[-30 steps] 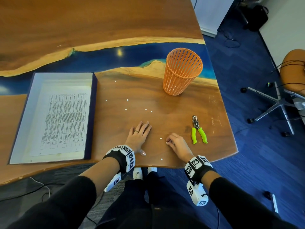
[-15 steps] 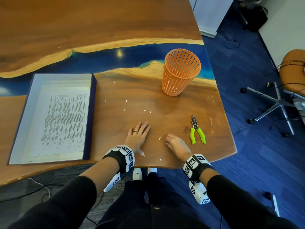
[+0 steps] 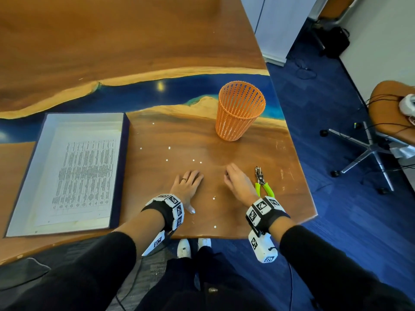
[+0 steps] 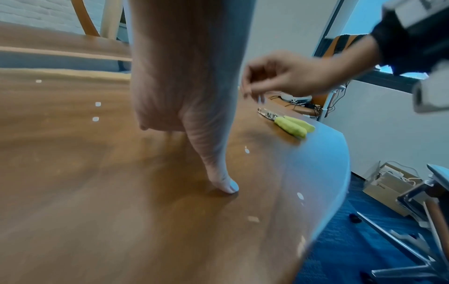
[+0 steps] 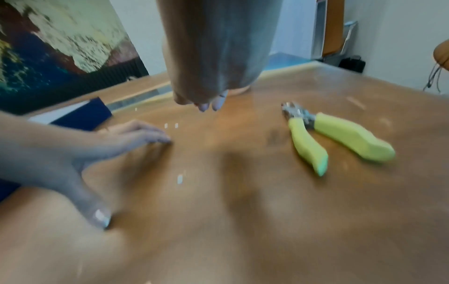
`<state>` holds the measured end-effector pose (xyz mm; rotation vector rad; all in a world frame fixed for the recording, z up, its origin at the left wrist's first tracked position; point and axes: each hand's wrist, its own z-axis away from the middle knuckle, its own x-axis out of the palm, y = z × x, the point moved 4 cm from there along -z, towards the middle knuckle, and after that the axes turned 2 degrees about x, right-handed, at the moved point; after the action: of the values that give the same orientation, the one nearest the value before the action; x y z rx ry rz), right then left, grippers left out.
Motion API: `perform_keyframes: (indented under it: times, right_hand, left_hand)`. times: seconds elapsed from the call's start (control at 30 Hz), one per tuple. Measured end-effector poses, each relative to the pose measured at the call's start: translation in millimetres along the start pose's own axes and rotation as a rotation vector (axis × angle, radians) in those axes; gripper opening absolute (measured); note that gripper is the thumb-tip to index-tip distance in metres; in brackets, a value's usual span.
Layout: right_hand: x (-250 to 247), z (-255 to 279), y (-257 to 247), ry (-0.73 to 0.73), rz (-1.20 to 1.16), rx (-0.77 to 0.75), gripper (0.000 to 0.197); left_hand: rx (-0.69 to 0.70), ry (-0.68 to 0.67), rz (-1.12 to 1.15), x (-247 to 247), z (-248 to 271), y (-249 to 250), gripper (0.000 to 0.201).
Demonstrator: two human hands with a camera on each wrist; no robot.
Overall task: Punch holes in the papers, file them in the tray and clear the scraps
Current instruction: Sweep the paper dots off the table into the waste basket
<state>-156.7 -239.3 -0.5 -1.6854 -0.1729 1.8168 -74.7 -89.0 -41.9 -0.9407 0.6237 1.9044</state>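
Observation:
Small white paper scraps dot the wooden table in front of me. My left hand lies flat on the table, fingers straight, thumb tip pressed down. My right hand hovers just above the wood with its fingertips pinched together, apparently on a scrap too small to make out. The hole punch with lime-green handles lies just right of that hand. At the left, the navy tray holds printed papers. The orange mesh basket stands upright behind the hands.
More scraps lie near the table's front edge. That edge curves away at the right, with blue carpet below. An office chair with cables stands to the right, and a white cabinet at the far corner.
My right hand has lifted off the table and moved forward and right, toward the punch, with its fingertips pinched. The left hand has stayed flat in place.

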Motion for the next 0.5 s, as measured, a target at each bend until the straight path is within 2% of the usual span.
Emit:
perform_keyframes:
  times: [0.13,0.27,0.37,0.5]
  right_hand:
    - [-76.9,-44.3,-27.9,0.223,0.018,-0.109,0.006]
    - [-141.2,-89.9,-39.5,0.363,-0.015,-0.106,0.008]
    - [-166.7,-120.6,-30.8,0.386,-0.063,0.002,0.011]
    - [-175.8,-145.4,-17.1,0.313,-0.047,0.117,0.011]
  left_hand:
    - [0.015,0.009,0.002,-22.4,-14.5,-6.5,0.122]
    - [0.029,-0.01,-0.019,-29.4,-23.2,-10.9,0.118]
    - [0.042,-0.049,-0.029,-23.1,-25.7,-12.8,0.12]
    - [0.029,-0.038,-0.029,-12.6,-24.8,-11.7,0.12]
